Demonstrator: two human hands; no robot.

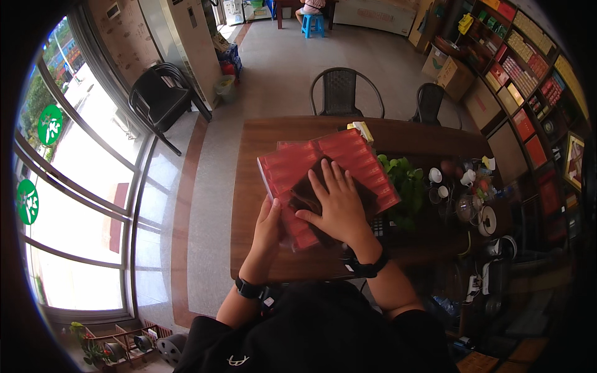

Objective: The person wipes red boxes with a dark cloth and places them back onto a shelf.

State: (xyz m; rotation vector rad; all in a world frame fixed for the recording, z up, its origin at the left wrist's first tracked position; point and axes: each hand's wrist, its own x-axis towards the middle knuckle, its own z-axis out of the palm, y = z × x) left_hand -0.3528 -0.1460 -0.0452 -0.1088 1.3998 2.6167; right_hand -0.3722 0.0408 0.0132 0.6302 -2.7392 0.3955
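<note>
- Red carton (348, 158) of ribbed, film-wrapped packs lies tilted over the near-left part of the wooden table (249, 248), raised toward the person for access.
- Right hand (339, 205) rests flat, fingers spread, on a dark brown piece (311, 189) lying on the carton's top; the pressure keeps both steady.
- Left hand (268, 227) curls around the carton's near-left edge, thumb on top, bracing it against the push.
- Green plant (404, 180) and tea ware (463, 186) sit just beside, to the right.
</note>
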